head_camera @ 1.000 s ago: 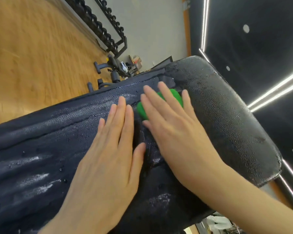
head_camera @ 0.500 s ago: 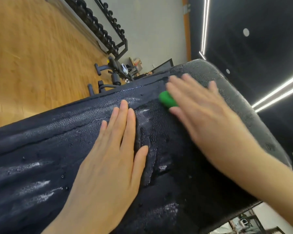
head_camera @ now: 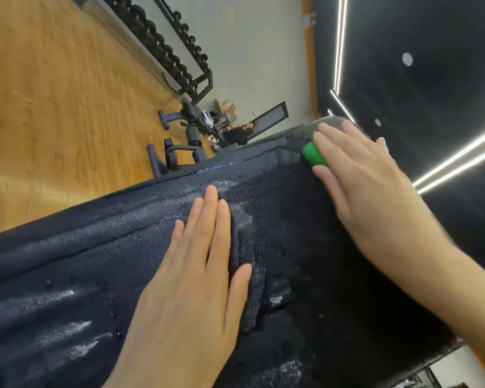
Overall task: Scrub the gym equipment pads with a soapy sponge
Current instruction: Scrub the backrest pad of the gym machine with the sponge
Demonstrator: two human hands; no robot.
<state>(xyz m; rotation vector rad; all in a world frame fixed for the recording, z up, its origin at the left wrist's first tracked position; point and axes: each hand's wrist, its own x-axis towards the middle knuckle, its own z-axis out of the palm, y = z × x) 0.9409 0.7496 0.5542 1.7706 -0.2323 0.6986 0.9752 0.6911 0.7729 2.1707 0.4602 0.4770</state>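
A long black padded bench pad (head_camera: 101, 247), wet and streaked with white suds, fills the lower frame. My left hand (head_camera: 191, 284) lies flat on its middle, fingers straight and together. My right hand (head_camera: 359, 186) presses a green sponge (head_camera: 314, 154) against the pad's far rounded end, fingers stretched over it. Only a small green corner of the sponge shows beneath the fingers.
A wooden floor (head_camera: 53, 93) spreads beyond the pad. A dumbbell rack (head_camera: 163, 49) lines the far wall. Black gym machine parts (head_camera: 179, 141) stand just past the pad's edge, and a person (head_camera: 241, 134) sits near a mirror. Light strips (head_camera: 459, 161) run overhead.
My right hand has slid the sponge from the pad's middle out to its far rounded end. My left hand has stayed flat in the same place.
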